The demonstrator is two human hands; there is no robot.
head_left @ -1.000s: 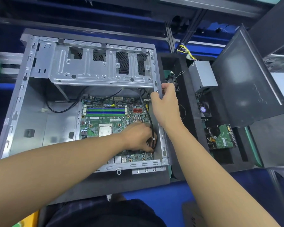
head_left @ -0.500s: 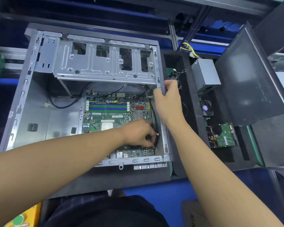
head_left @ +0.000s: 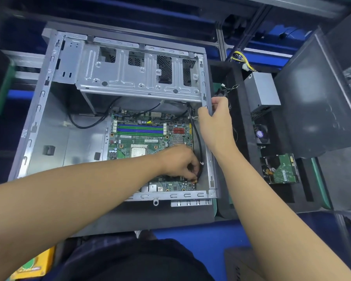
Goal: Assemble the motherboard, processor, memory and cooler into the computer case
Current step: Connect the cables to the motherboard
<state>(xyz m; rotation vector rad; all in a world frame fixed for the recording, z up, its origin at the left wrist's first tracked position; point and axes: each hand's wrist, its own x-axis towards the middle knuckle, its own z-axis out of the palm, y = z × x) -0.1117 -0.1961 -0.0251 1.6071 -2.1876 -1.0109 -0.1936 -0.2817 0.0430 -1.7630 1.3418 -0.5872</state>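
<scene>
the left hand [head_left: 178, 161] grip pinching a black cable [head_left: 199, 145] end on the motherboard [head_left: 142, 138], right hand [head_left: 215, 122] grip clamped on the computer case [head_left: 38, 110] rail, board print too blurred to read

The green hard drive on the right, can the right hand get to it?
Probably yes. The hard drive lies uncovered in its foam tray, but the right hand grips the case rim and must let go first.

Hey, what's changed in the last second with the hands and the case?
Nothing has visibly moved. The left hand still pinches the black cable at the lower right corner of the motherboard, and the right hand still grips the right edge of the case. Only the camera shifted slightly.
</scene>
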